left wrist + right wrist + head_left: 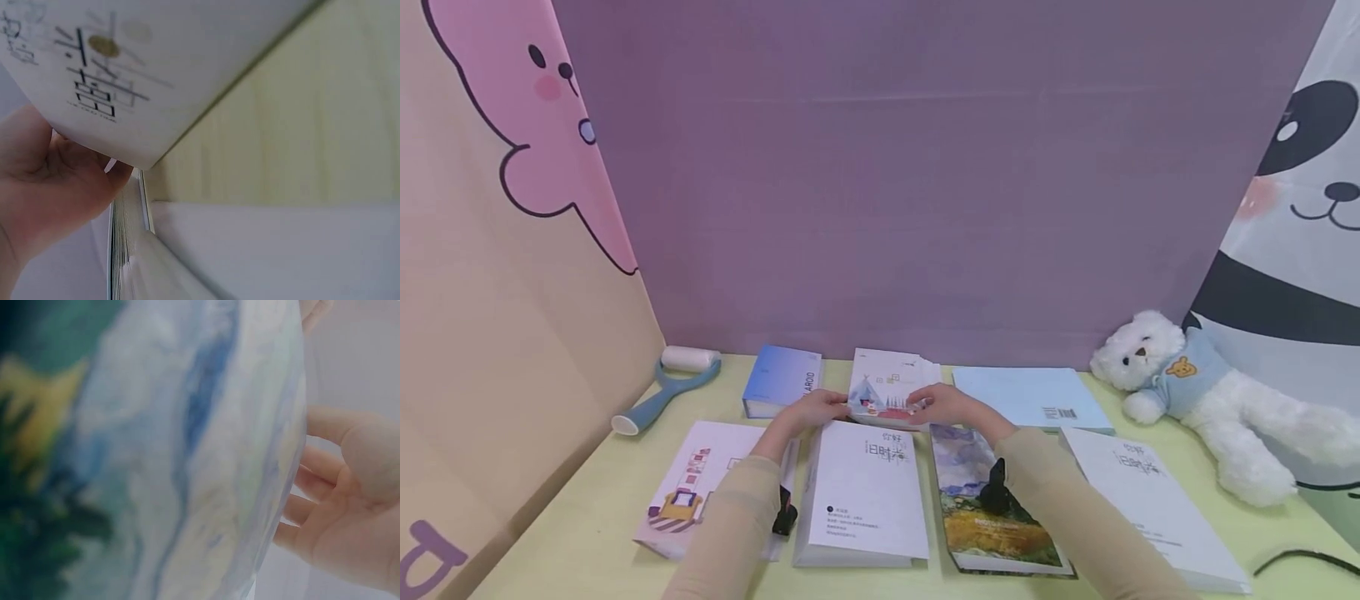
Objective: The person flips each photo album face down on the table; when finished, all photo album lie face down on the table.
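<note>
In the head view, a thick white book with a tent and red ground on its cover (883, 379) lies at the back middle of the table. My left hand (808, 411) grips its front left edge. My right hand (953, 403) holds its front right side, thumb and fingers bent over the cover's corner. Nearest below the hands are a white book with black lettering (865, 500) and a painted landscape book (992, 517). These two hide the fingertips of the left hand (56, 181) and right hand (350, 487) in the wrist views.
A blue album (782, 375) and a lint roller (666, 387) lie at the back left, a pink-white book (688, 483) in front of them. To the right are a light blue book (1022, 392), another white book (1157, 508), a teddy bear (1195, 383) and a black cable (1307, 554).
</note>
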Motion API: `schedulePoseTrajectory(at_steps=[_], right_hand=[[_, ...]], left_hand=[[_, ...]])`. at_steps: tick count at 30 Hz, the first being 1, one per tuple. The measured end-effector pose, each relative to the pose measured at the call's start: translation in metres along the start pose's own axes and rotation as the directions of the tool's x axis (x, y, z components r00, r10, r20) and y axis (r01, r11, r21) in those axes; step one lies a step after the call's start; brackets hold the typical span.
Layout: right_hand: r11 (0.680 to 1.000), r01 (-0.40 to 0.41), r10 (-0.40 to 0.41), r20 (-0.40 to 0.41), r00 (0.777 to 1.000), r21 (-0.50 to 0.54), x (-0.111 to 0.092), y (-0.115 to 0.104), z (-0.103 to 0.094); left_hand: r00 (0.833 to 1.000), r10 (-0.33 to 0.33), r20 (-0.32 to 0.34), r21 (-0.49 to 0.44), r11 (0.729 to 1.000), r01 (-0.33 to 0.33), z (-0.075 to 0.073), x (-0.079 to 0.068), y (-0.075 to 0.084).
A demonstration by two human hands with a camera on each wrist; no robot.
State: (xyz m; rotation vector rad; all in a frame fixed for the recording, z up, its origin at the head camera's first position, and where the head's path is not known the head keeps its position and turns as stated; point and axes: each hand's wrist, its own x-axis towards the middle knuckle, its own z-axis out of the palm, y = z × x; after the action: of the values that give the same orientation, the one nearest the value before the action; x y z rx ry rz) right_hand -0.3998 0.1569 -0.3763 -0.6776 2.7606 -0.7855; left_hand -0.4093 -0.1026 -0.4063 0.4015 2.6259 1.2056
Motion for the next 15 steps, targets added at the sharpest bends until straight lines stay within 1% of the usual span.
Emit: schedulePoseTrajectory(at_steps=[5, 9, 12, 15], right_hand=[[1.000, -0.012, 0.012, 0.014, 1.000, 0.019, -0.0007, 0.0004, 0.0022], [0.999, -0.043, 0.042, 0.049, 0.998, 0.015, -0.0019, -0.0024, 0.0019], [0.998, -0.064, 0.063, 0.061, 0.996, 0.011, -0.0025, -0.0053, 0.0012], [0.996, -0.083, 0.081, 0.061, 0.995, 0.030, -0.0036, -0.0085, 0.0002]], left_hand=[[0.999, -0.030, 0.026, 0.003, 1.000, 0.030, -0.0010, -0.0015, 0.0020], [0.999, -0.039, 0.025, -0.013, 0.999, 0.039, -0.0003, -0.0012, 0.0033], [0.999, -0.032, 0.014, -0.047, 0.998, 0.032, -0.0001, -0.0007, 0.0046], [0.999, -0.021, 0.026, -0.103, 0.994, 0.023, -0.0002, -0.0004, 0.0061]])
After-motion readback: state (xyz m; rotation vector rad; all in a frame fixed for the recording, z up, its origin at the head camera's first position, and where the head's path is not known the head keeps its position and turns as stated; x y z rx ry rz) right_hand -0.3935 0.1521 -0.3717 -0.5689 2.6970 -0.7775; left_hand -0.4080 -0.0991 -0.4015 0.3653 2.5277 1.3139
